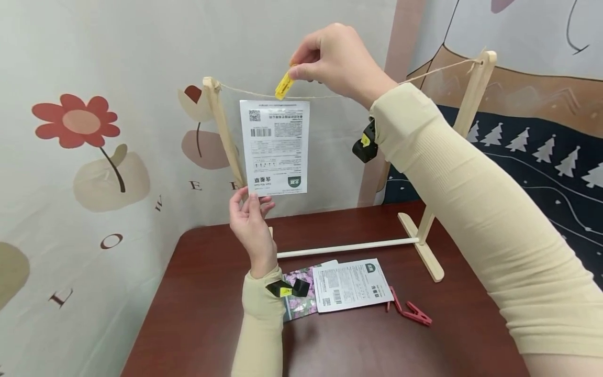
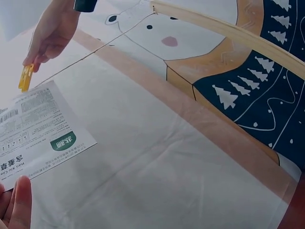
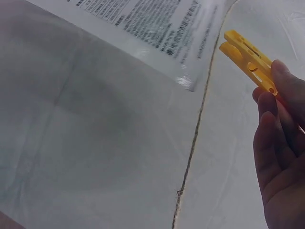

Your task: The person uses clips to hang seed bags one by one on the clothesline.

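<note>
Two packets (image 1: 352, 285) lie flat nearest on the dark desk (image 1: 198, 314), one overlapping a flowered one, with red clothespegs (image 1: 411, 311) just beside them, apparently spare stock within reach. Behind, the left hand (image 1: 250, 222) pinches the bottom edge of a white printed packet (image 1: 275, 147), steadying it so it hangs straight. Above, the right hand (image 1: 337, 58) squeezes a yellow clothespeg (image 1: 284, 86) at the packet's top edge, on the twine (image 1: 245, 92), to fasten it there. The twine spans a wooden rack (image 1: 464, 118), upright at the desk's rear.
</note>
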Demonstrator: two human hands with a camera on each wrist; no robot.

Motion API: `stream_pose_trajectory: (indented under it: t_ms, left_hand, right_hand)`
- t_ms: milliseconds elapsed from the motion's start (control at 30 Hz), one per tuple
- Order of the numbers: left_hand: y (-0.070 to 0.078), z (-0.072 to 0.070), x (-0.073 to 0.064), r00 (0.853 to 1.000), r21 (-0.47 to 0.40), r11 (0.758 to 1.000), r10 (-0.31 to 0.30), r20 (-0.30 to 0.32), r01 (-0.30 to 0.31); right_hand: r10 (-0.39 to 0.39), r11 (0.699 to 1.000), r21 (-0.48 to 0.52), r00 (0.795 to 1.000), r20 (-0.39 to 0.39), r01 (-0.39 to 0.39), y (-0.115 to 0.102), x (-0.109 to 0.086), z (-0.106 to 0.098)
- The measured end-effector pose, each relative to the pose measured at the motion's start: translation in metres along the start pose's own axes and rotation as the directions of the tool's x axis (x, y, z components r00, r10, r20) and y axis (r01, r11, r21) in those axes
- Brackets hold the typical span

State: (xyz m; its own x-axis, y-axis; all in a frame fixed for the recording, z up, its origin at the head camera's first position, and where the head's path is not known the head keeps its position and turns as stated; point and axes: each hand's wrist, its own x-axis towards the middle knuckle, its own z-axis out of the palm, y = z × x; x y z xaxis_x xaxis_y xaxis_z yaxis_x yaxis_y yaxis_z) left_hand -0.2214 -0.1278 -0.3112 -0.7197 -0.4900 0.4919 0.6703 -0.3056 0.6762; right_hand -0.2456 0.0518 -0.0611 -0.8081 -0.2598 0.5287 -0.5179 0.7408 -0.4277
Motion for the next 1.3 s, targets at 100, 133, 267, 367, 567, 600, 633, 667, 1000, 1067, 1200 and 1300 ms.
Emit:
stream_pose_trajectory:
  t_ms: [100, 133, 267, 367, 567, 600, 633, 667, 1000, 1067, 1200, 1300]
  left_hand:
    - [0.0, 0.002, -0.001, 1.0, -0.017, 1.0, -0.011, -0.005, 0.011]
    - [0.0, 0.002, -0.001, 1.0, -0.019, 1.0, -0.014, -0.008, 0.013]
    - [0.0, 0.003, -0.001, 1.0, -0.019, 1.0, -0.017, -0.019, 0.017]
    - [0.001, 0.002, 0.0, 1.0, -0.025, 1.0, -0.02, -0.02, 0.02]
    - [0.001, 0.0, 0.0, 0.999, -0.019, 0.999, -0.038, -0.021, 0.038]
    - [0.001, -0.001, 0.0, 0.999, -0.017, 0.999, -0.042, -0.022, 0.041]
    - [0.001, -0.001, 0.0, 0.999, -0.018, 0.999, -0.046, -0.024, 0.046]
    - [0.001, -0.002, -0.001, 0.998, -0.02, 0.999, -0.051, -0.026, 0.051]
    - [0.0, -0.004, -0.001, 0.998, -0.025, 0.998, -0.057, -0.037, 0.057]
    - [0.0, -0.004, -0.001, 0.998, -0.027, 0.998, -0.056, -0.034, 0.055]
    - [0.001, -0.002, 0.0, 0.998, -0.044, 0.997, -0.057, -0.03, 0.056]
    - [0.001, -0.002, 0.001, 0.998, -0.042, 0.998, -0.057, -0.03, 0.056]
  right_hand:
    - [-0.003, 1.0, -0.014, 1.0, 0.009, 0.003, 0.0, 0.0, 0.0]
    - [-0.005, 1.0, -0.02, 1.0, 0.011, 0.005, 0.0, 0.001, 0.0]
    - [-0.011, 0.999, -0.03, 1.0, 0.019, 0.012, -0.002, 0.001, 0.0]
    - [-0.013, 0.999, -0.031, 1.0, 0.015, 0.014, -0.003, 0.002, -0.001]
    - [0.004, 1.0, -0.031, 1.0, 0.03, -0.003, -0.008, 0.006, 0.002]
    - [0.007, 0.999, -0.036, 0.999, 0.035, -0.005, -0.009, 0.006, 0.002]
    - [0.009, 0.999, -0.043, 0.999, 0.04, -0.007, -0.009, 0.007, 0.003]
    - [0.013, 0.999, -0.045, 0.999, 0.047, -0.01, -0.01, 0.008, 0.003]
    - [0.001, 0.999, -0.049, 0.997, 0.078, 0.002, -0.014, 0.012, 0.006]
    - [-0.006, 0.998, -0.058, 0.997, 0.081, 0.011, -0.016, 0.012, 0.006]
    - [-0.007, 0.995, -0.094, 0.996, 0.088, 0.016, -0.018, 0.012, 0.005]
    - [-0.015, 0.989, -0.142, 0.994, 0.107, 0.031, -0.02, 0.012, 0.005]
